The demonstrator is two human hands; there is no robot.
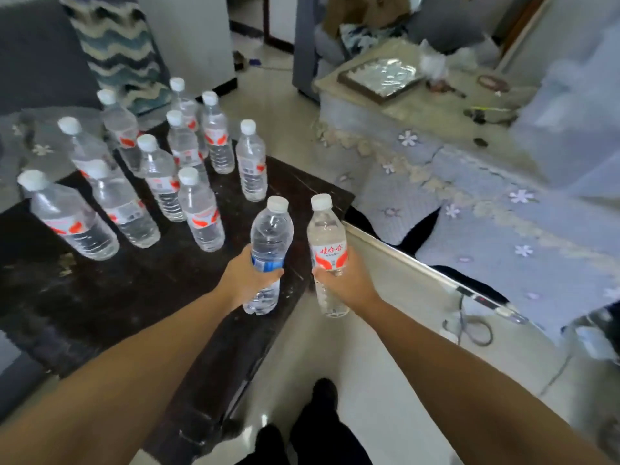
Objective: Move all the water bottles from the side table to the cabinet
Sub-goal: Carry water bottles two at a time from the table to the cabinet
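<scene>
Dark stone counter (100, 297) carries ten upright bottles (201, 213). At its near corner, the left hand (246, 278) grips a blue-labelled bottle (270, 243); the right hand (345, 280) grips a red-labelled bottle (327, 243).

dark side table (110, 297): glossy top, ten clear water bottles standing upright on it, all with white caps, most with red-and-white labels; nearest the left edge, a bottle (68, 216); at the far right of the group, a bottle (252, 161).
left hand (246, 278): fingers wrapped round the middle of a blue-label bottle (268, 253), upright, over the table's near corner.
right hand (345, 280): grips a red-label bottle (328, 255), upright, just past the table edge, above pale floor (385, 380).
two held bottles side by side, apart.
beyond: sofa with flowered blue cover (503, 213).
</scene>
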